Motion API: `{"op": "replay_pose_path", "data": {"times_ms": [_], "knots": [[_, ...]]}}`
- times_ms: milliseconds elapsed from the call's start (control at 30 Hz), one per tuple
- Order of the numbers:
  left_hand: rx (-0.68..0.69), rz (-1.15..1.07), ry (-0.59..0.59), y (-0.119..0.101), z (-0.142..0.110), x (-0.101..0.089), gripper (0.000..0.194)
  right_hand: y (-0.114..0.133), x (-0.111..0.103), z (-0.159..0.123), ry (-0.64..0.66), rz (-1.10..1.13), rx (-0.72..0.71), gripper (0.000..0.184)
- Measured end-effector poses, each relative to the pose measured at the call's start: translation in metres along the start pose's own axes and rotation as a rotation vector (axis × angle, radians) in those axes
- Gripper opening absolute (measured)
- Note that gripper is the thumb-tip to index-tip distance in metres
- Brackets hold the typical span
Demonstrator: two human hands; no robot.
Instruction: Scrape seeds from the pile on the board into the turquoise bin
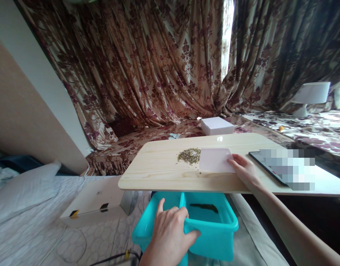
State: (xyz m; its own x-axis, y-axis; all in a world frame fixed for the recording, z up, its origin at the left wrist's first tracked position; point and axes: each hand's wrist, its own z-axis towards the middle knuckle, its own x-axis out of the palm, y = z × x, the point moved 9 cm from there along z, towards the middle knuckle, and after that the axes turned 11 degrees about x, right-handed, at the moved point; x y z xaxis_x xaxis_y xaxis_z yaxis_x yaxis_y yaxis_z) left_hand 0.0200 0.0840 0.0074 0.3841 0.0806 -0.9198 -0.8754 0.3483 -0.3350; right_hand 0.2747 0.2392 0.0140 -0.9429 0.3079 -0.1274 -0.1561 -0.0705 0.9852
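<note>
My right hand (243,168) pinches the right edge of a thin white rectangular sheet (215,160), which lies flat or nearly flat on the light wooden tabletop (155,173). The sheet's left edge meets a loose pile of small greenish-brown grains (189,156), possibly seeds or beans. Below the table's near edge is a turquoise two-compartment bin (211,236). My left hand (171,231) grips its near rim by the divider, thumb on the outer wall, forefinger sticking up. A dark strip of material (204,207) lies in the bin's right compartment; the left compartment's floor is partly hidden by my hand.
A tablet-like device (269,170), partly blurred out, lies right of my right hand. Behind the table are a white box (217,126) and patterned curtains (158,62). A white case (94,199) rests on the bed at left. A lamp (311,94) stands far right.
</note>
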Motion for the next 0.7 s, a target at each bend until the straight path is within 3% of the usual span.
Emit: {"op": "replay_pose_path", "data": {"times_ms": [700], "knots": [[0.016,0.013,-0.007,0.0003,-0.0010,-0.0008,0.010,0.0003,0.0075,0.0000,0.069,0.007,-0.011,0.015]]}}
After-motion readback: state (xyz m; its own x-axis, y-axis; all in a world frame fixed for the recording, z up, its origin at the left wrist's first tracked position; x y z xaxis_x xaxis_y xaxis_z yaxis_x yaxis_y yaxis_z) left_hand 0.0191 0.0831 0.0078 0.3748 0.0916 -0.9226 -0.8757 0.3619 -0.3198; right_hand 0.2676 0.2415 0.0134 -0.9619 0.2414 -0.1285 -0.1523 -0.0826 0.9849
